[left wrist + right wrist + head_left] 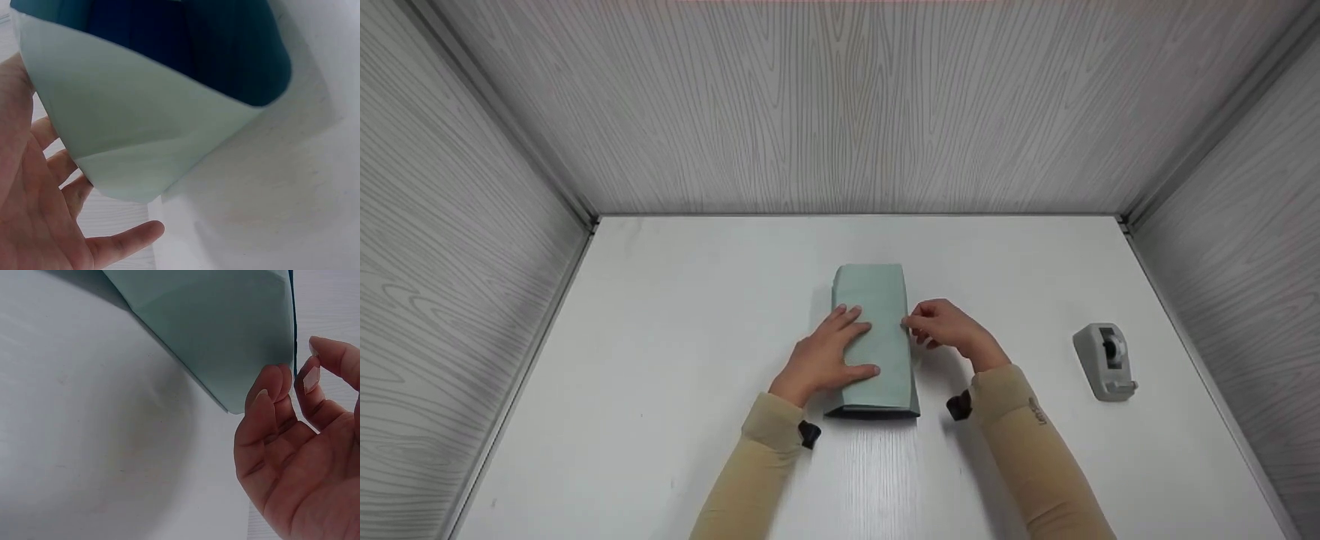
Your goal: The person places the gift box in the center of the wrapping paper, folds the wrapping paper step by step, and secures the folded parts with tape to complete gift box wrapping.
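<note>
A pale green paper tube (877, 296), folded flat-topped with a dark blue inside, lies lengthwise on the table. Its near end gapes in the left wrist view, where a crease crosses the outer paper (124, 112). My left hand (823, 356) rests on the tube's left side with fingers and thumb spread over the top. At the right edge is my right hand (949, 326), thumb and index finger close together. Between them the right wrist view shows a small piece of clear tape (311, 379), against the index fingertip; the other fingers curl beside the paper's edge.
To the right on the white table (675, 322) stands a grey tape dispenser (1104, 361) with a roll in it. Wood-grain panels (840, 105) enclose the table at the back and both sides. Dark straps show at both wrists.
</note>
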Demonstrator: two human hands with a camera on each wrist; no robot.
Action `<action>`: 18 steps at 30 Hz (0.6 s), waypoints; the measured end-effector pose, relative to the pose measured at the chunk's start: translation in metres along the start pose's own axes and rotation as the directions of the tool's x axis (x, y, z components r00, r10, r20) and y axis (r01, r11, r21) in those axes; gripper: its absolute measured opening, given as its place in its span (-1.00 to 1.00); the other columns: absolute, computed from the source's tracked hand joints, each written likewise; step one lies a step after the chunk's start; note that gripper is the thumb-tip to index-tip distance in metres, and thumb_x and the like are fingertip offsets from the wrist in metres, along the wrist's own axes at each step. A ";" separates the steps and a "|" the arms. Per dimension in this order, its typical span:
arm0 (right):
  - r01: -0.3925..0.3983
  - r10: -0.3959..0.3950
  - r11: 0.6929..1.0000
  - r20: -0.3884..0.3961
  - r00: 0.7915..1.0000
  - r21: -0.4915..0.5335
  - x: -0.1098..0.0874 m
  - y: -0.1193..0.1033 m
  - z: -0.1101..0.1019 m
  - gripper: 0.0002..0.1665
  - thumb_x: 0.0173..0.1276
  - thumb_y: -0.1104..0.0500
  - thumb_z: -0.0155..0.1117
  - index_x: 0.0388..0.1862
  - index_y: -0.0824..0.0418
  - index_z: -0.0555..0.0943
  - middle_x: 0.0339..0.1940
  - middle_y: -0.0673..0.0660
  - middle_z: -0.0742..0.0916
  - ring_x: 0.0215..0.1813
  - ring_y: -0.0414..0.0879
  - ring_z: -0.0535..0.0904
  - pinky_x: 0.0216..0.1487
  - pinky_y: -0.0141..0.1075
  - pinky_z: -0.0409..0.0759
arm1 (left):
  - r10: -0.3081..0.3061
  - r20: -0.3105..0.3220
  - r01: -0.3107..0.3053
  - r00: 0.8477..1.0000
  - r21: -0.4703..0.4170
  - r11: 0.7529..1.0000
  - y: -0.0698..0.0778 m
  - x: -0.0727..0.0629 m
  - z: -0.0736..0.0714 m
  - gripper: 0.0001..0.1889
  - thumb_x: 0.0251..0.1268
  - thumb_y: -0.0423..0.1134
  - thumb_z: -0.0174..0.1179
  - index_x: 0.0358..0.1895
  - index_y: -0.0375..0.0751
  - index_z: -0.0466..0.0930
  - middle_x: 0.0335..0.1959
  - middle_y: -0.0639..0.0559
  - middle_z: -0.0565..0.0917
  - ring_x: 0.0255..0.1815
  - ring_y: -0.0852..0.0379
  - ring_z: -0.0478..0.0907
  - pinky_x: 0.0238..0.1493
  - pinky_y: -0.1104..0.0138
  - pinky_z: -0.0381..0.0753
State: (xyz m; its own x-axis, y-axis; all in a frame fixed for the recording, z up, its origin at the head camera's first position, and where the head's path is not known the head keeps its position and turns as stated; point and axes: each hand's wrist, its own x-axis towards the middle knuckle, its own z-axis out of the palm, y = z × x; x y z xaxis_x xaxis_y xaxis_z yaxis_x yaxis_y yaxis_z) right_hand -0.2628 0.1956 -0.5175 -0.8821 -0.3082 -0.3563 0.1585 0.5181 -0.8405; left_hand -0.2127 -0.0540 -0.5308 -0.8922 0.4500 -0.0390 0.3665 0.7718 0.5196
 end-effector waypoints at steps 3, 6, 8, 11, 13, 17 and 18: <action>-0.005 0.005 1.000 -0.002 1.000 -0.018 0.001 0.000 0.000 -0.68 0.39 0.05 0.25 -0.38 0.30 0.55 -0.43 0.13 0.62 -0.35 -0.04 0.57 -0.30 -0.21 0.58 | 0.007 -0.006 -0.007 1.000 -0.010 1.000 0.000 -0.001 0.000 -0.19 0.15 0.33 0.26 0.44 0.07 0.35 0.56 0.18 0.09 0.57 0.16 -0.12 0.22 -0.15 0.37; -0.012 0.012 0.999 0.001 1.000 -0.038 0.001 -0.001 0.000 -0.70 0.39 0.05 0.25 -0.41 0.27 0.54 -0.47 0.08 0.60 -0.37 -0.07 0.55 -0.32 -0.24 0.57 | 0.012 -0.012 -0.012 1.000 -0.017 1.000 0.000 -0.002 0.000 -0.19 0.15 0.33 0.26 0.44 0.07 0.35 0.56 0.18 0.10 0.57 0.16 -0.11 0.22 -0.13 0.38; -0.020 0.021 0.998 0.005 1.000 -0.055 0.001 0.000 0.000 -0.70 0.39 0.05 0.25 -0.40 0.25 0.55 -0.47 0.07 0.60 -0.37 -0.08 0.54 -0.32 -0.25 0.58 | 0.012 -0.012 -0.012 1.000 -0.016 1.000 0.000 -0.002 0.000 -0.19 0.15 0.33 0.25 0.44 0.07 0.35 0.56 0.18 0.10 0.57 0.16 -0.11 0.22 -0.12 0.37; -0.040 0.041 0.997 0.009 0.999 -0.073 0.003 0.002 -0.001 -0.68 0.39 0.02 0.25 -0.37 0.27 0.56 -0.46 0.07 0.60 -0.37 -0.09 0.54 -0.32 -0.26 0.59 | 0.011 -0.010 -0.011 1.000 -0.015 1.000 0.000 -0.002 0.000 -0.19 0.15 0.34 0.24 0.44 0.08 0.34 0.56 0.18 0.09 0.57 0.16 -0.12 0.22 -0.13 0.37; -0.046 0.047 0.996 0.010 0.999 -0.079 0.003 0.004 -0.001 -0.65 0.40 0.00 0.25 -0.34 0.30 0.57 -0.46 0.07 0.61 -0.37 -0.09 0.54 -0.32 -0.26 0.59 | 0.009 -0.010 -0.009 1.000 -0.016 1.000 0.000 -0.001 0.000 -0.19 0.15 0.35 0.24 0.44 0.09 0.35 0.56 0.18 0.09 0.57 0.16 -0.12 0.21 -0.15 0.37; -0.047 0.048 0.995 0.007 0.999 -0.089 0.004 0.004 0.000 -0.60 0.41 -0.02 0.24 -0.30 0.34 0.58 -0.47 0.07 0.61 -0.37 -0.08 0.54 -0.31 -0.23 0.60 | 0.004 -0.011 -0.004 1.000 -0.012 1.000 -0.001 -0.001 0.001 -0.19 0.15 0.35 0.24 0.44 0.09 0.35 0.56 0.19 0.09 0.57 0.16 -0.12 0.20 -0.15 0.38; -0.046 0.047 0.995 0.004 0.999 -0.094 0.004 0.003 0.000 -0.60 0.41 -0.03 0.24 -0.31 0.34 0.57 -0.48 0.07 0.61 -0.37 -0.08 0.54 -0.31 -0.23 0.60 | 0.006 -0.013 -0.006 1.000 -0.014 1.000 -0.001 -0.001 0.001 -0.19 0.15 0.34 0.24 0.44 0.08 0.35 0.56 0.18 0.10 0.57 0.16 -0.12 0.21 -0.15 0.38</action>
State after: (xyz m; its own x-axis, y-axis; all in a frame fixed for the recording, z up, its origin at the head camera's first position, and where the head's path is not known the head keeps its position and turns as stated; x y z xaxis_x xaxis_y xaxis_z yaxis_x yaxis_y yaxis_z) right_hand -0.2652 0.1959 -0.5218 -0.8718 -0.2871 -0.3970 0.1568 0.6042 -0.7812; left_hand -0.2122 -0.0545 -0.5321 -0.8935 0.4484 -0.0252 0.3679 0.7630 0.5315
